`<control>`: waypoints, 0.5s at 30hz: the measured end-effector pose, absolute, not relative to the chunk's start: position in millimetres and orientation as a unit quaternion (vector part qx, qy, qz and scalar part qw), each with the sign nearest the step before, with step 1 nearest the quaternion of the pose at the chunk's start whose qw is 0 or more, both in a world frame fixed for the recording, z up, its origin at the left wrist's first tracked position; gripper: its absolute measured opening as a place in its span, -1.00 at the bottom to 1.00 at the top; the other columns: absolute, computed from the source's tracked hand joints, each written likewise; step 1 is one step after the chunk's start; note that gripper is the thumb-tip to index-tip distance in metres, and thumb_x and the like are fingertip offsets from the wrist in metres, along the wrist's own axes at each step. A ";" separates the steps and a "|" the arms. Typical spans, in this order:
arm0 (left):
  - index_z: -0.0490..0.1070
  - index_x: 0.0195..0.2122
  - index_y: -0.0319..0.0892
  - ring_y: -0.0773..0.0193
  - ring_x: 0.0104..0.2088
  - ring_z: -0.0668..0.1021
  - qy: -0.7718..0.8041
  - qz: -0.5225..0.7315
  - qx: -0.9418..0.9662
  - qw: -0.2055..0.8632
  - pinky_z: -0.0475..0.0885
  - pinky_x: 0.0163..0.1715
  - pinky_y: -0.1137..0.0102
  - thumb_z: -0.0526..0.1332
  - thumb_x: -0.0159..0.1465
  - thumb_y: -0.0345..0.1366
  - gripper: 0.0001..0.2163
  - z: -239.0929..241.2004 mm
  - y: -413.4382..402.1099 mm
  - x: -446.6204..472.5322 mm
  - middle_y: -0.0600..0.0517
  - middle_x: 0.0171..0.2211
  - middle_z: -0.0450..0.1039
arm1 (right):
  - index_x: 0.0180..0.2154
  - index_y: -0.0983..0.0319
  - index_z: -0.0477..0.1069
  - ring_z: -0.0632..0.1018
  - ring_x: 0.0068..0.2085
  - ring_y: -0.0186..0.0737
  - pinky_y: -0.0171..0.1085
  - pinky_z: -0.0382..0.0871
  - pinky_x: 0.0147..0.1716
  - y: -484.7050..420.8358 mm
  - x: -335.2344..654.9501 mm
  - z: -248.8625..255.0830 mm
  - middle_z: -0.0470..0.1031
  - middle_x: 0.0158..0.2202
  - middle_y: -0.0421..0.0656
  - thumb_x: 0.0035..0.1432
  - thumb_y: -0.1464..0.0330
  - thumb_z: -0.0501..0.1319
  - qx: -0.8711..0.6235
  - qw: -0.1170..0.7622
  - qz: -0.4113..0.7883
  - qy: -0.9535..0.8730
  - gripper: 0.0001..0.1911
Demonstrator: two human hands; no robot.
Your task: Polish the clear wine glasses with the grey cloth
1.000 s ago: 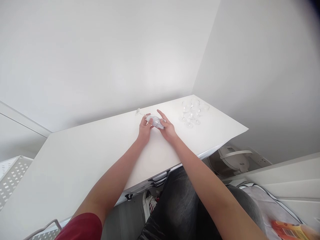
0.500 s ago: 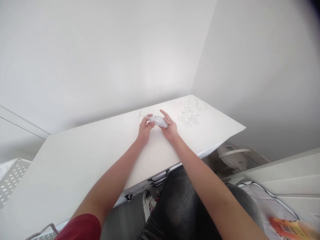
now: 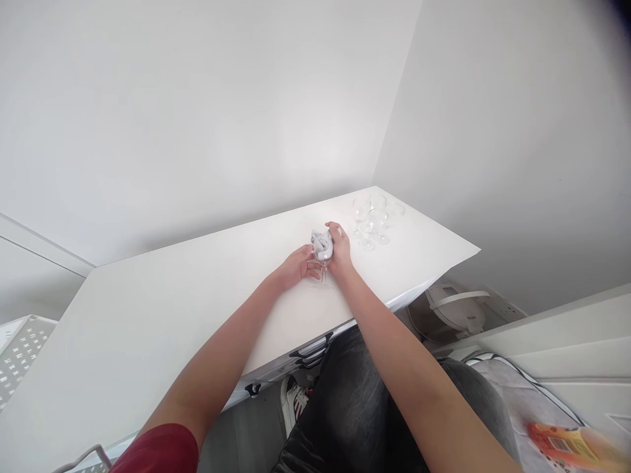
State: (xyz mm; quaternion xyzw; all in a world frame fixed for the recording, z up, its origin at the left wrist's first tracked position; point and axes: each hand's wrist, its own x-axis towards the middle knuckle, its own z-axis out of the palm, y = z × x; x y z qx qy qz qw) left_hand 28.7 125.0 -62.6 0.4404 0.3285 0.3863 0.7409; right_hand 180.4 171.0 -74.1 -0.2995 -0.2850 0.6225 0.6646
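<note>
A clear stemmed wine glass (image 3: 324, 259) stands about upright in front of me, its foot at or just above the white tabletop. A crumpled grey-white cloth (image 3: 321, 241) is stuffed into its bowl and bulges at the mouth. From the left, my left hand (image 3: 296, 265) closes its fingers about the lower bowl and stem. My right hand (image 3: 340, 249) wraps the right side of the bowl, against the cloth. Several clear stemmed glasses (image 3: 378, 217) are grouped beyond my right hand.
The white tabletop (image 3: 162, 315) runs along a white wall, with drawers below its front edge. A white lidded appliance (image 3: 461, 309) sits low at the right. An orange-yellow packet (image 3: 566, 443) lies at the lower right. A perforated white unit (image 3: 24, 355) is at the left.
The glass has turned from lying sideways, foot to the left, to upright with its mouth up. My left hand has shifted right and nearer to me; the cloth now shows at the top.
</note>
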 end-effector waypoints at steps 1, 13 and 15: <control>0.42 0.01 -0.21 0.17 -0.26 0.69 0.324 0.370 0.457 0.741 0.55 -0.30 0.31 0.40 0.26 0.09 -0.50 -61.5 123.3 29.0 -0.13 -0.13 0.58 | -0.18 0.10 0.39 0.51 -0.46 -0.27 -0.29 0.42 -0.51 171.3 180.5 -74.2 0.38 -0.43 -0.30 0.13 0.09 0.40 -0.304 0.669 0.616 -0.281 -0.66; 0.51 0.09 -0.23 0.40 -0.53 0.52 0.312 0.359 0.487 0.732 0.52 -0.34 0.31 0.48 0.21 -0.19 -0.54 -56.8 120.8 26.7 0.10 -0.38 0.42 | -0.12 0.11 0.39 0.61 -0.16 -0.24 -0.21 0.55 -0.15 177.2 181.4 -79.8 0.51 -0.20 -0.21 0.31 0.03 0.27 -0.254 0.741 0.578 -0.230 -0.69; 0.52 0.10 -0.23 0.45 -0.57 0.44 0.312 0.382 0.487 0.721 0.48 -0.43 0.35 0.47 0.21 -0.19 -0.54 -54.1 119.9 25.3 0.12 -0.41 0.37 | -0.13 0.10 0.40 0.59 -0.13 -0.26 -0.21 0.54 -0.10 177.7 182.2 -80.4 0.53 -0.14 -0.21 0.34 0.03 0.24 -0.235 0.751 0.575 -0.225 -0.70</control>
